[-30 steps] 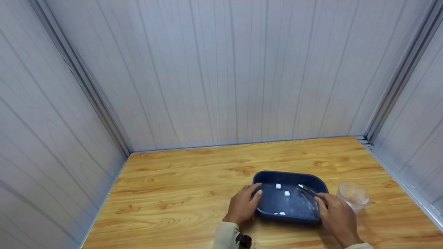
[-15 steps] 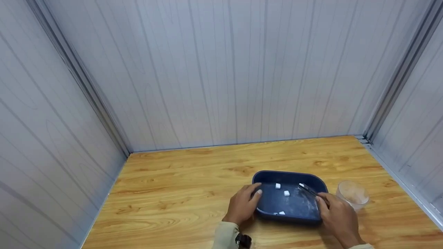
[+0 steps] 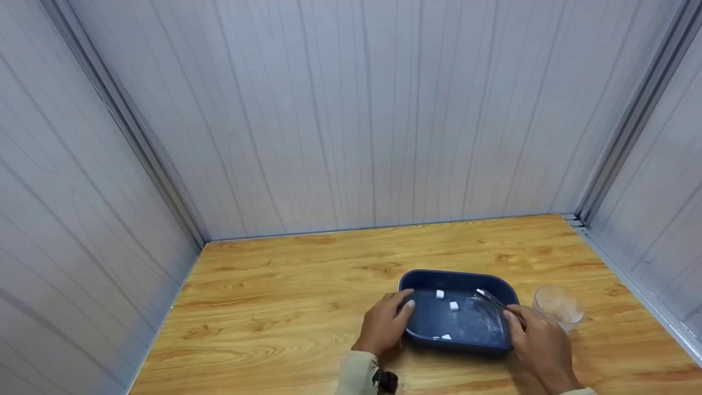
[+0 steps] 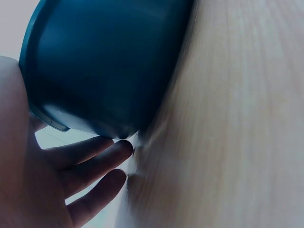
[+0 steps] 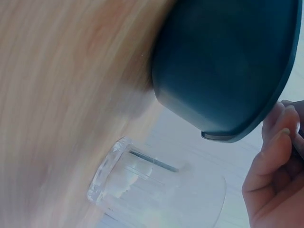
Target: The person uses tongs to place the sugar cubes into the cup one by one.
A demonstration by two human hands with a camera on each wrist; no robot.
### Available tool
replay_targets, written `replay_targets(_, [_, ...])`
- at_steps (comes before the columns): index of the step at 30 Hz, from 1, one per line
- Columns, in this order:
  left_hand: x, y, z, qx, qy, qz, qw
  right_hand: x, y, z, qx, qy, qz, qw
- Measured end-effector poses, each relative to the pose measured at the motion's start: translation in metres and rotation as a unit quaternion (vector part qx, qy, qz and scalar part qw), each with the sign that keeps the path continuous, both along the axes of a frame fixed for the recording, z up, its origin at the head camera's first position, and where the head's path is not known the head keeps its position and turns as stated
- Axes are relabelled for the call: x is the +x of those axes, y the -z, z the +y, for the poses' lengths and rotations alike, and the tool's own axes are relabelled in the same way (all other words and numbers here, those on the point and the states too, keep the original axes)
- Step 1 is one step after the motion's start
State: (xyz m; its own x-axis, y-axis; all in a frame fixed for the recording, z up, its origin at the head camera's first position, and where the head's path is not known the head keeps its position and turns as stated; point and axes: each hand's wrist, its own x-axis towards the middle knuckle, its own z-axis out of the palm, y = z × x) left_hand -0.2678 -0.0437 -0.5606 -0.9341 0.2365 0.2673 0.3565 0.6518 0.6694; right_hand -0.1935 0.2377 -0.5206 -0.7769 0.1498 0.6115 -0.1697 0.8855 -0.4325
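A dark blue rectangular tray [image 3: 460, 280] with rounded corners sits on the table. My left hand [image 3: 384, 323] holds its left rim, thumb over the edge; in the left wrist view several fingers [image 4: 97, 164] reach along the outer wall. My right hand [image 3: 540, 343] grips dark tweezers [image 3: 495, 301] over the tray's right side. At their tips is a small white cube [image 3: 480, 292], like a sugar cube; whether it is lifted I cannot tell. Another white cube [image 3: 440, 294], a second cube [image 3: 453, 306] and a broken white piece [image 3: 446, 337] lie inside.
A clear cup [image 3: 558, 304] stands just right of the tray, beside my right hand; whitish bits show inside it in the right wrist view. White powder marks the tray floor. The wood-patterned table [image 3: 274, 307] is enclosed by pale panel walls [image 3: 340, 120].
The tweezers and the white cube at their tips have shifted slightly right and away from me, with my right hand. My left hand and the tray stay almost as they were.
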Motion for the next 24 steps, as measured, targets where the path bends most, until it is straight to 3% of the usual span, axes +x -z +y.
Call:
replay_targets(14, [-0.0009, -0.0023, 0.0009, -0.011, -0.003, -0.012, 0.9999, 0.0052, 0.0017, 0.0054, -0.006, -0.010, 0.024, 1.000])
replay_targets(24, [-0.0001, -0.0015, 0.0008, -0.002, 0.000, 0.006, 1.0000, 0.0086, -0.0050, 0.0081, -0.005, 0.005, 0.020, 1.000])
